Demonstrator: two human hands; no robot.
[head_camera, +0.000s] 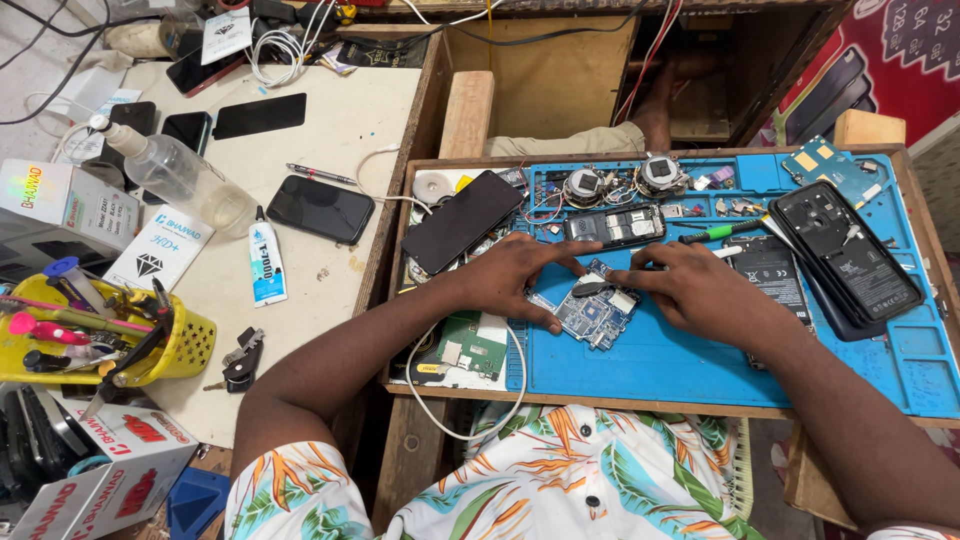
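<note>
A blue phone circuit board (592, 312) lies on the blue work mat (680, 365). My left hand (515, 275) presses its fingers on the board's left and top edges. My right hand (700, 290) rests on the board's right side, fingertips near a small dark part at its top, and appears to pinch a thin white-handled tool (728, 251). A green-handled screwdriver (715, 232) lies just beyond my right hand.
An opened phone body (612, 226), a black phone (462, 220) and small round parts lie at the mat's back. Black phone back covers (845, 262) sit right. A green board (470, 345) lies left. The side table holds phones, a glue tube (265, 262), a bottle (180, 172), a yellow tool basket (110, 340).
</note>
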